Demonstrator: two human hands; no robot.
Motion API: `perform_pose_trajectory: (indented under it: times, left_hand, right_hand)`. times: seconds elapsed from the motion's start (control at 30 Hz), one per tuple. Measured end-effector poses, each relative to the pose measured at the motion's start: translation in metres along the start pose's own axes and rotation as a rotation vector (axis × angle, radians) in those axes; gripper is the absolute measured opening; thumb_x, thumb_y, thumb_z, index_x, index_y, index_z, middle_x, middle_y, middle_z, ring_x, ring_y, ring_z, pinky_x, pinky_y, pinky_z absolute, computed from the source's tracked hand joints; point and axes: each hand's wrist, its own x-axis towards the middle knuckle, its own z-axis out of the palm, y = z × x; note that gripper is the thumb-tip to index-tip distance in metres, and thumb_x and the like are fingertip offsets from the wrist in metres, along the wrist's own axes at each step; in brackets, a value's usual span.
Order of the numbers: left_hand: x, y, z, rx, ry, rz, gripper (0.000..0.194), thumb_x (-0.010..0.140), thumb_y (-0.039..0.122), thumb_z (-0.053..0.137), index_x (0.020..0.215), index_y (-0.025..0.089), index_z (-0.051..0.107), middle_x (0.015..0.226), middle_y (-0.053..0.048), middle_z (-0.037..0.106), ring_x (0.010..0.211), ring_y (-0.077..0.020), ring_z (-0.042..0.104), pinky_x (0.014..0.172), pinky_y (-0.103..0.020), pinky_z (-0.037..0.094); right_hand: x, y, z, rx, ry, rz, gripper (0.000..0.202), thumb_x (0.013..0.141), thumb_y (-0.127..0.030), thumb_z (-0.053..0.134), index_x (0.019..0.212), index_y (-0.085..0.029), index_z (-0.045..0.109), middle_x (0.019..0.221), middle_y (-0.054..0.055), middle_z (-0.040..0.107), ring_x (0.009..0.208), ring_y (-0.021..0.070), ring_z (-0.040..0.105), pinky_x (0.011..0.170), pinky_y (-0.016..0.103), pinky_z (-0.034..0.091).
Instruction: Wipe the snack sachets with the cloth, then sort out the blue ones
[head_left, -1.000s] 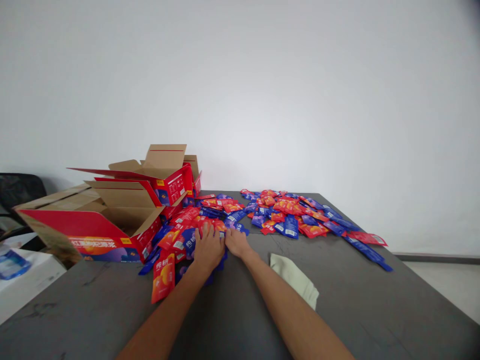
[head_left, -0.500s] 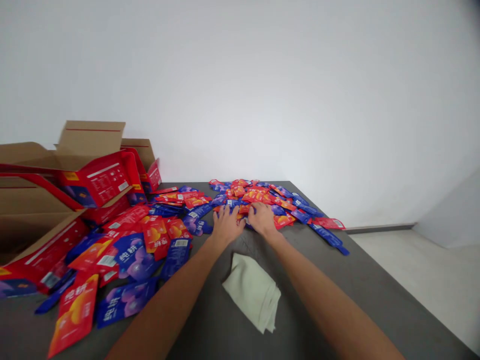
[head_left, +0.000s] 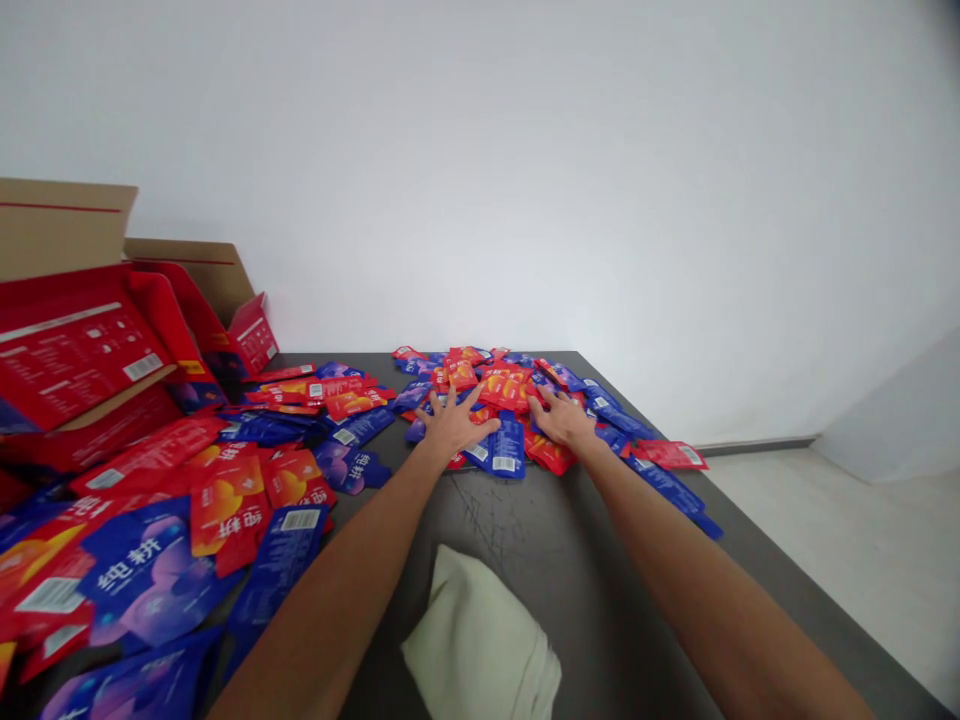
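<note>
Red and blue flat packets [head_left: 506,385] lie heaped at the far end of the dark table. My left hand [head_left: 452,425] rests on the heap's near left part, fingers spread. On its near right part lies my right hand [head_left: 561,420], its fingers apart too. Between the hands is a blue packet [head_left: 508,447] with a white label. A second spread of red and blue packets [head_left: 225,500] covers the left side of the table. Nearer the front, between my forearms, sits a folded pale green cloth [head_left: 480,640].
Open red cardboard boxes [head_left: 82,350] with raised brown flaps stand at the left. A white wall [head_left: 480,180] rises behind the dark table [head_left: 510,530]. Beyond the table's right edge is a pale floor [head_left: 795,500].
My hands have moved apart and their fingers have spread on the heap. The blue packet between them now shows. The view has shifted closer, so the boxes and cloth look larger.
</note>
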Motion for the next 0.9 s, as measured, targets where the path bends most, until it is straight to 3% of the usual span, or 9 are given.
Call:
perform_pose_trajectory:
  times: [0.13,0.3,0.57,0.9]
  left_hand:
    - [-0.005,0.000,0.002,0.017,-0.006,0.049,0.091,0.070,0.082,0.055,0.150,0.046,0.033,0.157,-0.007,0.039,0.145,-0.0541,0.016,0.106,-0.080,0.006]
    - [-0.030,0.008,0.002,0.022,-0.012,0.067,0.086,0.072,0.075,0.059,0.149,0.042,0.040,0.156,-0.007,0.041,0.144,-0.0494,0.023,0.112,-0.072,0.015]
    - [-0.091,0.019,-0.008,0.000,-0.027,0.083,0.081,0.075,0.065,0.061,0.150,0.043,0.038,0.157,-0.007,0.040,0.144,-0.0498,0.025,0.111,-0.073,0.021]
    - [-0.174,0.029,-0.037,-0.033,-0.091,0.080,0.083,0.075,0.062,0.063,0.151,0.041,0.037,0.159,-0.008,0.037,0.143,-0.0471,0.031,0.111,-0.068,0.027]
  right_hand:
    - [-0.006,-0.010,0.005,-0.046,-0.064,-0.047,0.071,0.092,-0.075,0.024,0.151,-0.037,0.038,0.153,0.014,0.039,0.130,0.0438,0.046,0.101,0.067,0.033]
    - [-0.035,-0.016,0.002,-0.063,-0.073,-0.060,0.062,0.091,-0.069,0.036,0.144,-0.040,0.047,0.146,0.012,0.048,0.124,0.0434,0.051,0.097,0.067,0.036]
    - [-0.099,-0.011,-0.007,-0.080,-0.077,-0.073,0.054,0.091,-0.061,0.038,0.135,-0.034,0.056,0.139,0.013,0.053,0.123,0.0440,0.050,0.095,0.068,0.036]
    - [-0.178,-0.008,-0.025,-0.073,-0.106,-0.065,0.054,0.088,-0.060,0.045,0.133,-0.034,0.058,0.142,0.013,0.051,0.123,0.0432,0.051,0.095,0.068,0.037]
